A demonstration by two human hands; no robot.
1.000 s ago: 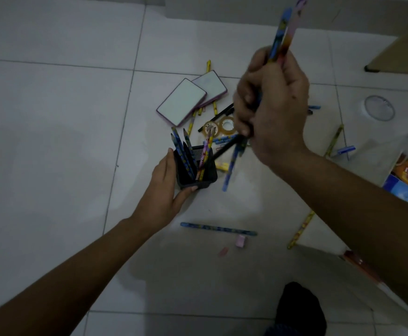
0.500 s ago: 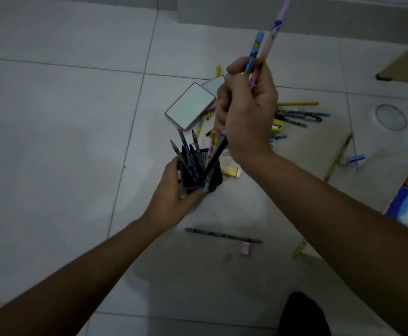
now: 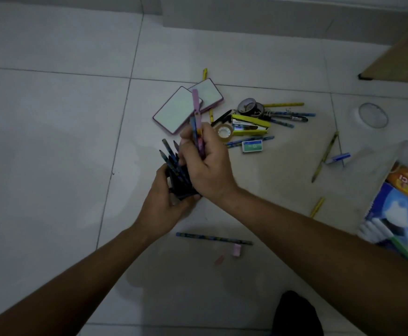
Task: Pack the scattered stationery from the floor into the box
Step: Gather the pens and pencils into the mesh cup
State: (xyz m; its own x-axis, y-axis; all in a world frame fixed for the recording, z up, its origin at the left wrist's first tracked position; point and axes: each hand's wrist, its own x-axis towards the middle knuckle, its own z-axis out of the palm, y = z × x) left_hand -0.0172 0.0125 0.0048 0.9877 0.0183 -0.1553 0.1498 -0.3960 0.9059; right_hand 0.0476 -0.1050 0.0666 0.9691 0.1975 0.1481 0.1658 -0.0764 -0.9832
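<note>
Currently right hand (image 3: pixel 207 166) clenches a few thin patterned wooden pencils (image 3: pixel 195 105) mid-shaft, lower ends at the black mesh pencil cup (image 3: pixel 186 190) just below, which left hand (image 3: pixel 165 207) grips; light, stiff, slick, likely best held bundled near the middle.

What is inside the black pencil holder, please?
Blue pencils stand in the holder, tips up. The right hand covers much of its opening, so anything else inside is hidden.
</note>
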